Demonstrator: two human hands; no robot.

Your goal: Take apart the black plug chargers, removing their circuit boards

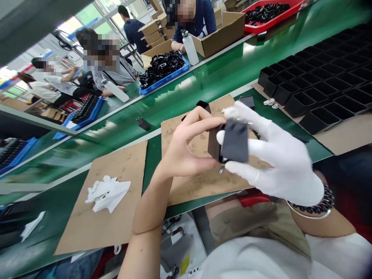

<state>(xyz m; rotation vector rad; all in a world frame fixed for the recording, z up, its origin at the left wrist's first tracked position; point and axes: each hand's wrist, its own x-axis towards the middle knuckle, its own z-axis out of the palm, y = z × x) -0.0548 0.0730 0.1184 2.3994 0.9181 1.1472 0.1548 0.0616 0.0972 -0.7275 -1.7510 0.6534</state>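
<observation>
My bare left hand (181, 149) curls its thumb and fingers round a black plastic box-shaped housing (214, 142), gripping it from the left. My right hand (281, 161), in a white glove, holds a black square cover (236, 141) at the housing's right end. A narrow dark gap shows between cover and housing; whether they touch inside is hidden. Both parts are held above a cardboard sheet (188, 190). A small black housing (203, 105) lies beyond my left fingers, and another dark box-shaped part (247, 102) lies behind my right fingers.
Rows of open black housings (325, 115) stand at the right, near small white round pieces (271, 102). Crumpled white gloves or cloth (107, 192) lie on the left cardboard (77, 230). A small black part (143, 124) sits on the green belt. People work across it beside a blue tray (186, 68).
</observation>
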